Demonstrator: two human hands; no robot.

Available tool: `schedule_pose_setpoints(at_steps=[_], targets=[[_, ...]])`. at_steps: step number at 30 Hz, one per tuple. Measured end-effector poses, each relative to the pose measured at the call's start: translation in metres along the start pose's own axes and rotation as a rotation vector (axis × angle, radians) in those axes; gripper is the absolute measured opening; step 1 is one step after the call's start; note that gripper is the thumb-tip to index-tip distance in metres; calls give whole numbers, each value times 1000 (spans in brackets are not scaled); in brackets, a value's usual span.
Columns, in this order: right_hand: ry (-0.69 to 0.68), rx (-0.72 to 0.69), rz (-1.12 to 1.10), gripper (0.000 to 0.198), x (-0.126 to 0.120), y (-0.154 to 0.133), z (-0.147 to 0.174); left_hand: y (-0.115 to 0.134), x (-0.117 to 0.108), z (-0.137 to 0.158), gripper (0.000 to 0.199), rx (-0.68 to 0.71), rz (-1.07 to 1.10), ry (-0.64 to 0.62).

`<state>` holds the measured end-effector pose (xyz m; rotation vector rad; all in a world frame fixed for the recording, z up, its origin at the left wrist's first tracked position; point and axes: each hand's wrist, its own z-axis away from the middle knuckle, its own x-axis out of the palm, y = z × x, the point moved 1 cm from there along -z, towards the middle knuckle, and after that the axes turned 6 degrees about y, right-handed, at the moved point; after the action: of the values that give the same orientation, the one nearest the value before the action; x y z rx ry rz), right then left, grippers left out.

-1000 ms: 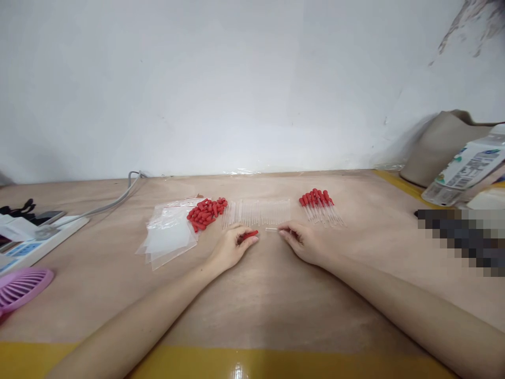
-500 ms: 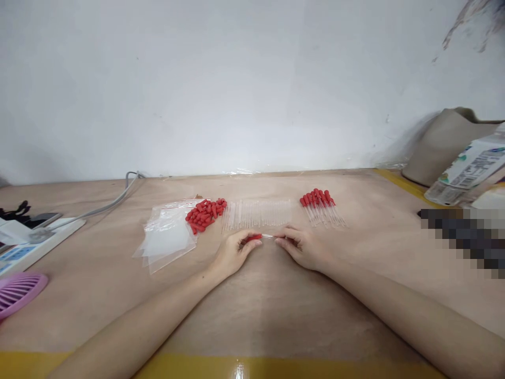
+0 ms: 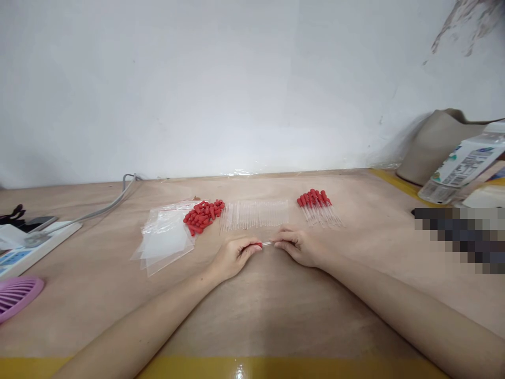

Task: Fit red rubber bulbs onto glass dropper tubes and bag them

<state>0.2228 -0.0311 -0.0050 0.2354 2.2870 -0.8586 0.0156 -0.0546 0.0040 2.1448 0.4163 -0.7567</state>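
Low over the counter, my left hand has its fingers closed around a red cap, and my right hand pinches a thin clear tube whose end meets it; how far in it sits is too small to tell. From there, a fan of capped tubes lies finished at two o'clock, while bare tubes at twelve and loose red caps at ten are left unjoined, plastic bags at nine

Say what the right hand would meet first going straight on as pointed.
Probably the small red rubbery cap in the left hand, beyond the thin clear tube the right hand holds; depth is unclear.
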Motion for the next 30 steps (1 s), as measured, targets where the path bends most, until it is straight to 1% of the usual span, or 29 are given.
schedule_pose_setpoints(at_steps=[3, 6, 9, 11, 15, 18, 22, 25, 30], targets=[[-27, -31, 45, 24, 0, 3, 1, 2, 0, 0, 20, 21, -20, -44], [-8, -83, 162, 24, 2, 5, 2, 1, 1, 0, 20, 33, -55, -78], [46, -107, 290, 25, 5, 4, 5, -1, 3, 0, 20, 40, -103, -55], [81, -112, 328, 26, 6, 2, 8, -3, 4, 0, 19, 56, -127, -40], [109, -91, 253, 26, 1, -2, 12, -3, 4, 0, 19, 76, -112, 5], [102, -55, 207, 22, -6, -4, 14, -3, 2, 1, 19, 51, -75, 54], [102, -65, 170, 21, -6, -5, 15, -6, 2, 2, 18, 23, -40, 90], [124, -93, 146, 21, -3, -5, 14, -8, 3, 3, 17, -16, -10, 70], [117, -117, 155, 22, 1, -6, 12, -7, 3, 4, 17, -46, -20, 18]])
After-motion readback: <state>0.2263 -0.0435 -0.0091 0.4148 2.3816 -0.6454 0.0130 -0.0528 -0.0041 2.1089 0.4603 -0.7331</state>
